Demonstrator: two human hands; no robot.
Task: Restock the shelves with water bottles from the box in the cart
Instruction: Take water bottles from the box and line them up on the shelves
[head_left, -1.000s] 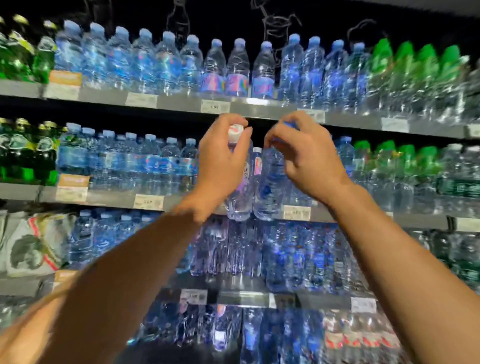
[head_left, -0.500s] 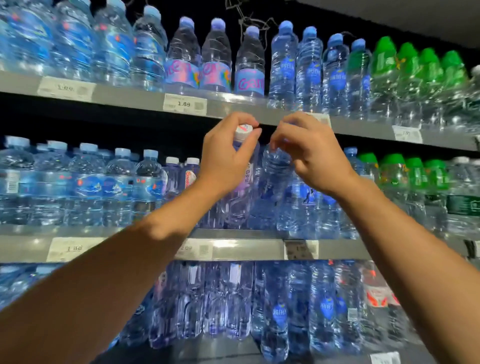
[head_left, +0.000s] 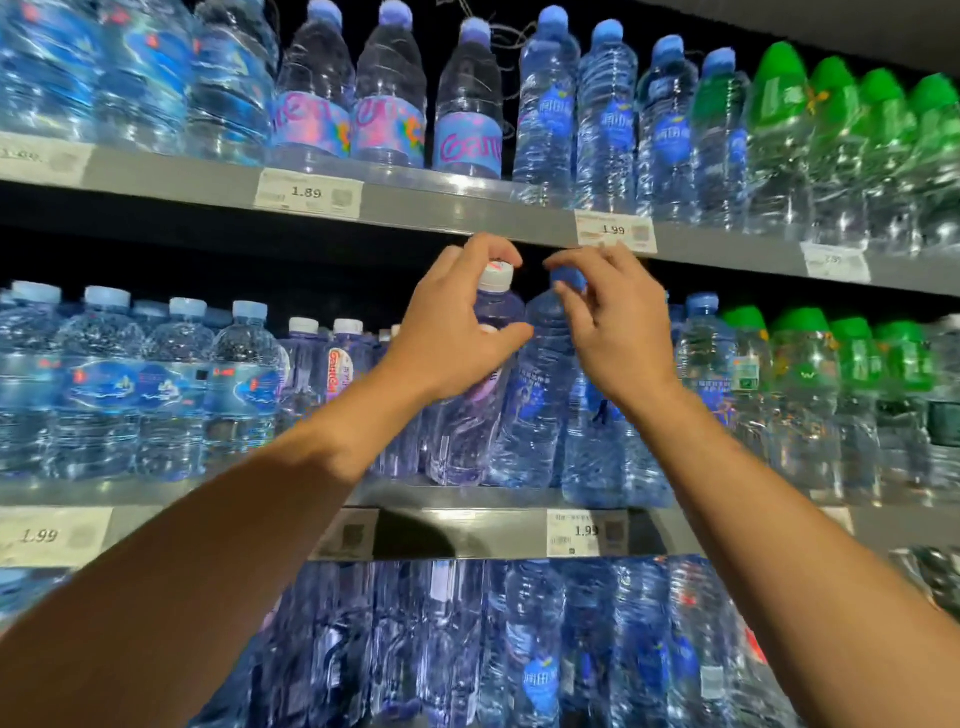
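Observation:
My left hand (head_left: 452, 332) is wrapped around the neck of a purple-tinted water bottle with a white cap (head_left: 467, 431). My right hand (head_left: 613, 338) pinches the top of a clear blue-capped water bottle (head_left: 535, 405), with its fingers curled around the cap. The two bottles stand side by side, touching, at the front of the middle shelf (head_left: 467, 532), the blue one leaning slightly left. The box and the cart are out of view.
Rows of water bottles fill the top shelf (head_left: 467, 213), the middle shelf and the shelf below. White-capped purple bottles (head_left: 343, 364) stand left of my hands, green-capped bottles (head_left: 810, 395) to the right. Price tags (head_left: 587, 531) line the shelf edges.
Both hands carried their bottles forward onto the middle shelf, where they now stand. The view moved closer and higher. My right hand's fingers have spread a little around the cap.

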